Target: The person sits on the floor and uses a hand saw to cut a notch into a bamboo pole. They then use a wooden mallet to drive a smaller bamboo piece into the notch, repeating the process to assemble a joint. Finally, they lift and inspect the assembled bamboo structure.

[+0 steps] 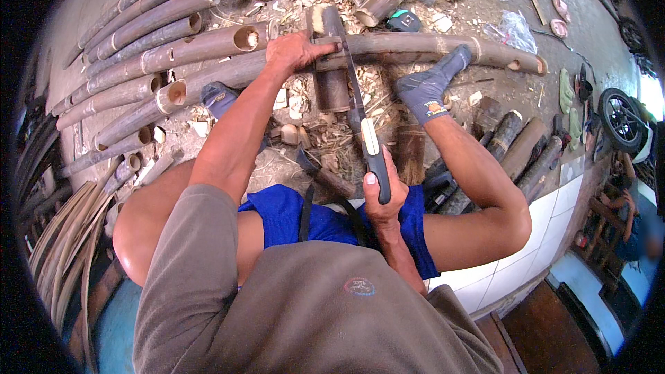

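A grey, shaving-strewn concrete floor spreads across the upper frame, meeting a white-tiled ledge at lower right. A long brown bamboo pole crosses the upper centre; other cut bamboo poles lie at upper left. A black-tyred spoked wheel stands at the right edge. At centre, a straight-bladed saw with a black-and-cream handle points up the frame, its blade across the pole. The left arm reaches upward; the left hand rests on the pole, thumb spread toward the blade, its finger closure undeterminable. The right hand wraps tightly round the handle.
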`<state>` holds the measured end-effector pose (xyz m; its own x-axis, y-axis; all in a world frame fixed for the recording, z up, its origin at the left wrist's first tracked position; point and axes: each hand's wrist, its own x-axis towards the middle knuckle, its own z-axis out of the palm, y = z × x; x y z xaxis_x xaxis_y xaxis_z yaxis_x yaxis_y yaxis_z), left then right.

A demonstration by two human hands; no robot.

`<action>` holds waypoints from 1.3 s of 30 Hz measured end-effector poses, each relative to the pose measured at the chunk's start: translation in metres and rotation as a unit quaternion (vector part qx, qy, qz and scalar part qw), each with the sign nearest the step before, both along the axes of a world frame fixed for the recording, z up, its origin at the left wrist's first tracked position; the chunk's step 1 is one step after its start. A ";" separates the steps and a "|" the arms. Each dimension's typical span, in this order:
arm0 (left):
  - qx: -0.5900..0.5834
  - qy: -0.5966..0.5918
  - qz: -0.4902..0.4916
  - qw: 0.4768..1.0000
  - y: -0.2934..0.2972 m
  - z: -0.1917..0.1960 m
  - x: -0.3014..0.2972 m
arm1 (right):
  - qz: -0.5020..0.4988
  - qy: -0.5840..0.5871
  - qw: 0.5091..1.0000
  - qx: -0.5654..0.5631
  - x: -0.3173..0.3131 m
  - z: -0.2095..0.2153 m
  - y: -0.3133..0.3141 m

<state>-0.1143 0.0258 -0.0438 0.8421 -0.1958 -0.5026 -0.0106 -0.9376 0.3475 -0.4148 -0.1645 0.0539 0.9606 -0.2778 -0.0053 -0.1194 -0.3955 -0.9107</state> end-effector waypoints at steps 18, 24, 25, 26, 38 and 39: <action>0.049 -0.029 0.015 0.998 -0.001 -0.005 -0.001 | 0.016 0.055 0.998 0.002 0.077 0.001 0.021; 0.010 -0.066 -0.024 0.997 -0.003 0.008 -0.005 | 0.031 -0.028 0.998 -0.036 0.005 -0.010 0.005; 0.021 -0.056 -0.017 0.998 -0.001 0.006 -0.005 | 0.026 -0.027 0.999 -0.025 0.007 -0.006 0.007; 0.031 -0.045 -0.011 0.998 0.000 0.002 -0.003 | 0.035 -0.011 0.999 -0.031 0.022 -0.008 0.008; 0.032 -0.058 -0.035 0.997 -0.001 0.008 -0.006 | 0.033 -0.013 0.998 -0.058 0.029 -0.021 0.013; 0.043 -0.047 -0.038 0.997 -0.004 0.006 -0.003 | 0.029 0.033 0.998 -0.046 0.056 -0.017 0.018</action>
